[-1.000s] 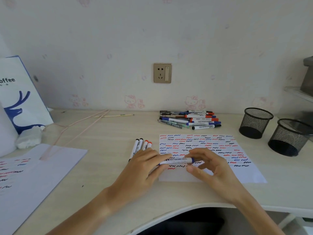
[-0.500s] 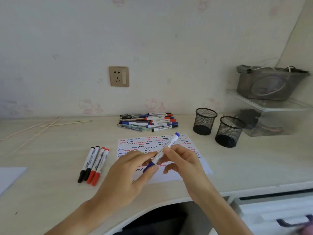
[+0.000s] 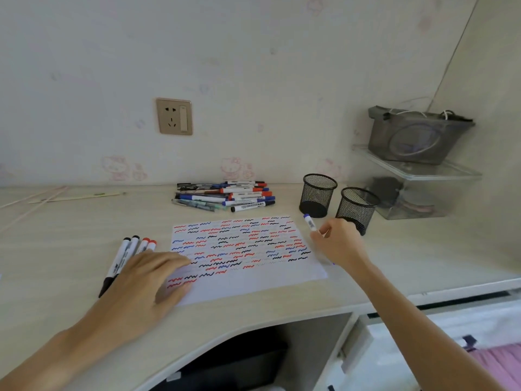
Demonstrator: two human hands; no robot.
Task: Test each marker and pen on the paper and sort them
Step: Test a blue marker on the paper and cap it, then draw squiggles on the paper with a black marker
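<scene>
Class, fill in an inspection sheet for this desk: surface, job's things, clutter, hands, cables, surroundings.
Surface: pale wood desk.
Job's things: scribbled test paper; unsorted marker pile behind it; four sorted markers to its left; two empty mesh cups.
Clutter: thin sticks at far left.
Hands: left hand rests flat on the paper's corner; right hand holds a blue marker near the cups.
Cables: white cord in the grey basket.
Surroundings: wall socket, clear shelf box.
</scene>
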